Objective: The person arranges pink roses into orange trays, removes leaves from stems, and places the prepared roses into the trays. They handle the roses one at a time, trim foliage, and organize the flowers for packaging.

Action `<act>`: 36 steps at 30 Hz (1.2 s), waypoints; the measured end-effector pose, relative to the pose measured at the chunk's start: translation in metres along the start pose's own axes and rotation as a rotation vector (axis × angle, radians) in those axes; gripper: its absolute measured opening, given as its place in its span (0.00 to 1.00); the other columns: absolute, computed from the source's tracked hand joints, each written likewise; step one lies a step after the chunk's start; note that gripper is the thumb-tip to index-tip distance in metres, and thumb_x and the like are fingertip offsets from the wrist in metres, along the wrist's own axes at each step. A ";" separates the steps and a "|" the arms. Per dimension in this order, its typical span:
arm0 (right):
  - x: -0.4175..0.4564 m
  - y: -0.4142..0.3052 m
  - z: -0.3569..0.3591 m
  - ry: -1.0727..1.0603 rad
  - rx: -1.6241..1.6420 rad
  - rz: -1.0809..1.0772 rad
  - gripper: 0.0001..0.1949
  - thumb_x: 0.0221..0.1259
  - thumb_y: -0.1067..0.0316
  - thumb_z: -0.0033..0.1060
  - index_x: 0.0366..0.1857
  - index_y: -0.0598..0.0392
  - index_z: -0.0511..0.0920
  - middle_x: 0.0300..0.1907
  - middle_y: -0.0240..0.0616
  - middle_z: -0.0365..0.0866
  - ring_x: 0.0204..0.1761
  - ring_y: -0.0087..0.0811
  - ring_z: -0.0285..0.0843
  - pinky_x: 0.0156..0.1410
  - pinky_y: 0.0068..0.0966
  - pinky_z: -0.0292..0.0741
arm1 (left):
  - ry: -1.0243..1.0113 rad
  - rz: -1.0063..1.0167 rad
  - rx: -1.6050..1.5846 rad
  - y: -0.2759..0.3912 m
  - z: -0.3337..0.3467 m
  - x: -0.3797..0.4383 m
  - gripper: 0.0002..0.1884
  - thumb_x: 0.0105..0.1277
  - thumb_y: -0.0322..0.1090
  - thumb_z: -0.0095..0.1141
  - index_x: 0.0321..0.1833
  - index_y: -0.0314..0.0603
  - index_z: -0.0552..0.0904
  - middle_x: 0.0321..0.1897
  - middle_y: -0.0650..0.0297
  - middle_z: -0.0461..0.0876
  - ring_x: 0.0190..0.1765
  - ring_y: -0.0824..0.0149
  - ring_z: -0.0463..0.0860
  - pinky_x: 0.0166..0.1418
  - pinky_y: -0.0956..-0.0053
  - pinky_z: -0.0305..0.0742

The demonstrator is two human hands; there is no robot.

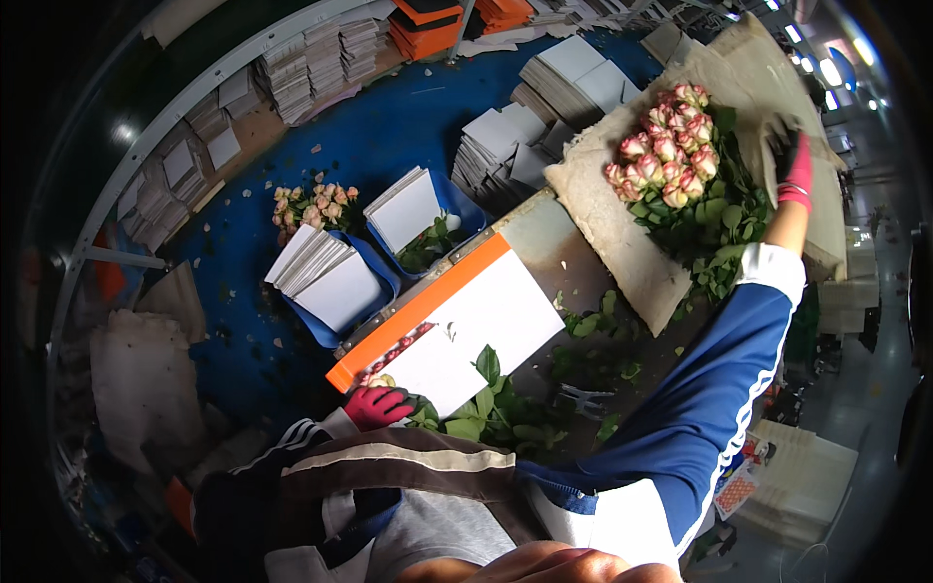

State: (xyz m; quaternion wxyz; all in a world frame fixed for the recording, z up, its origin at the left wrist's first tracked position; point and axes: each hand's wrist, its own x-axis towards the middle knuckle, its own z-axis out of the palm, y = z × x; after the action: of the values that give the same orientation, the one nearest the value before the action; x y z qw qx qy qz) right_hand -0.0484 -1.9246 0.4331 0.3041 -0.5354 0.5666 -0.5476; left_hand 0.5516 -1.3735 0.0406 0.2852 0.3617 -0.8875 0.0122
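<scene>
My left hand (377,407), in a red and black glove, is at the lower left corner of a white sheet with an orange edge strip (430,299). A pale rose head (380,380) touches its fingertips; leafy rose stems (496,408) extend to the right, their grip partly hidden. Red-edged rose heads show in a row along the orange strip. My right hand (789,157), in a pink and black glove, reaches out at the upper right, over a thick worn cream sheet (612,211). Beside it lie many pink-and-cream roses (667,149) with green leaves. Whether it grips the sheet's edge is unclear.
Two blue bins (386,273) with white cardboard pieces stand beyond the bench edge. Peach roses (313,208) lie behind them. Cardboard stacks (496,142) stand farther back, below a metal-framed shelf (164,124). Scissors (583,397) and loose leaves lie on the dark bench.
</scene>
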 end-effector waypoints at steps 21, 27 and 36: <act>-0.265 0.220 -0.003 -0.764 -1.725 0.342 0.64 0.25 0.45 0.87 0.78 0.46 0.57 0.79 0.47 0.55 0.79 0.57 0.51 0.77 0.58 0.60 | -0.124 -0.032 -0.101 0.000 -0.011 0.001 0.15 0.54 0.39 0.65 0.46 0.65 0.86 0.44 0.75 0.82 0.41 0.72 0.82 0.33 0.73 0.77; -0.337 0.237 0.002 -0.232 -1.784 -0.100 0.50 0.43 0.51 0.80 0.75 0.42 0.61 0.77 0.43 0.57 0.78 0.55 0.52 0.78 0.62 0.49 | -0.126 -0.034 -0.153 0.000 -0.010 -0.002 0.16 0.52 0.37 0.64 0.46 0.64 0.86 0.44 0.73 0.81 0.41 0.71 0.82 0.34 0.72 0.77; -0.365 0.260 0.009 -0.361 -1.810 0.039 0.58 0.34 0.51 0.85 0.77 0.38 0.55 0.78 0.43 0.55 0.72 0.52 0.61 0.76 0.57 0.58 | -0.313 -0.050 -0.175 0.004 -0.017 -0.012 0.23 0.58 0.42 0.57 0.59 0.60 0.82 0.55 0.69 0.79 0.53 0.64 0.78 0.54 0.61 0.74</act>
State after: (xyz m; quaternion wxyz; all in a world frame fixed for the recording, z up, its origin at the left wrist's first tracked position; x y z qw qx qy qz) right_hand -0.0227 -1.6298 0.0971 -0.1375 -0.6368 0.7315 0.2013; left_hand 0.5643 -1.3587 0.0496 0.1742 0.3549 -0.9095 -0.1285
